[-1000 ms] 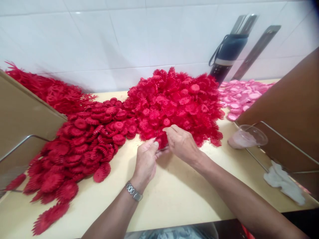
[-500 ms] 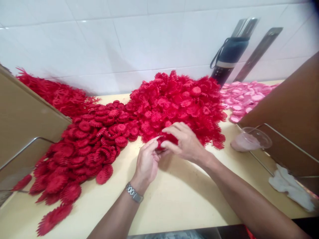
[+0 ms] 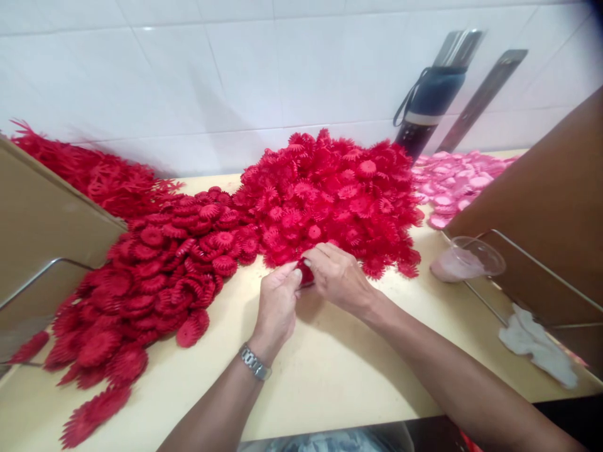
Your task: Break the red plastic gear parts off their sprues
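Between my two hands is a small dark red flower-shaped piece (image 3: 305, 274), mostly covered by fingers. My left hand (image 3: 277, 298), with a metal watch on the wrist, pinches its left side between thumb and fingers. From the right, the bent fingers of my right hand (image 3: 336, 276) grip its upper right edge. Just behind my hands rises a big heap of bright red fringed flower pieces (image 3: 330, 194). To the left spreads a pile of darker red, tightly curled flower pieces (image 3: 155, 276).
Cardboard panels (image 3: 541, 207) flank the table (image 3: 339, 376). On the right are a plastic cup (image 3: 464, 260), white tissue (image 3: 537, 348) and pink pieces (image 3: 461, 179). A dark blue bottle (image 3: 436, 94) and metal ruler (image 3: 485, 100) lean near the tiled wall. Red strips (image 3: 94, 172) lie back left.
My right hand's fingers, spread over the red piece before, have drawn in and closed on its edge. My left hand keeps its pinch. The whole view has shifted slightly.
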Tool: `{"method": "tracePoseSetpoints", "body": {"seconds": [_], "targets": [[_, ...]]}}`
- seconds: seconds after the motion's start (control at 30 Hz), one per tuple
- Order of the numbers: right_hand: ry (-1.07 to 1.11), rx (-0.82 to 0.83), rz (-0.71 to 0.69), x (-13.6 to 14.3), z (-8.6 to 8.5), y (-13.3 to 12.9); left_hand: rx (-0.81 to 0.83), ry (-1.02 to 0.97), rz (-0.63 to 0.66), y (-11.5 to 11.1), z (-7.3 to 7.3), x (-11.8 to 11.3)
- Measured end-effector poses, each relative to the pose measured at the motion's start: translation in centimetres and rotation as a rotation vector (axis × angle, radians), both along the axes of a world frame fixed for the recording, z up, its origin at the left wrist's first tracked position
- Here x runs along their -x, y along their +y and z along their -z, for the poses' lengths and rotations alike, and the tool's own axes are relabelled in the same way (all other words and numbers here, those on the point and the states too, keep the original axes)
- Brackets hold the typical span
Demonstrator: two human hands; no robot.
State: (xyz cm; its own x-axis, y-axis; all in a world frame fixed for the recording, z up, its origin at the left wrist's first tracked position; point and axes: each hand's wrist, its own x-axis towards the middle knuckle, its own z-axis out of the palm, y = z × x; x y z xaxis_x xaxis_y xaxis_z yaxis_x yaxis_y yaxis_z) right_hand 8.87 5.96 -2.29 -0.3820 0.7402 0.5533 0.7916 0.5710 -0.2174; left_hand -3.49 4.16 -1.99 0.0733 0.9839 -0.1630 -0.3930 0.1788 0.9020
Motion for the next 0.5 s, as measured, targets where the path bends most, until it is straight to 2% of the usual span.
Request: {"method": "tracePoseSetpoints", "body": {"seconds": [0.13, 0.3, 0.4, 0.5], "targets": [[0.058, -0.067, 0.105, -0.7, -0.1, 0.2, 0.035, -0.021, 0.008, 0.0, -0.4, 0.3], [0.251, 0.013, -0.052, -1.5, -0.8, 0.4, 0.054, -0.046, 0.02, 0.2, -0.6, 0.5], [0.226, 0.032, -0.102, -1.1, -0.7, 0.2, 0.039, -0.038, 0.033, 0.3, -0.3, 0.5], [0.114, 0.023, -0.091, -0.5, -0.1, 0.3, 0.035, -0.004, 0.046, 0.2, 0.1, 0.4]]}}
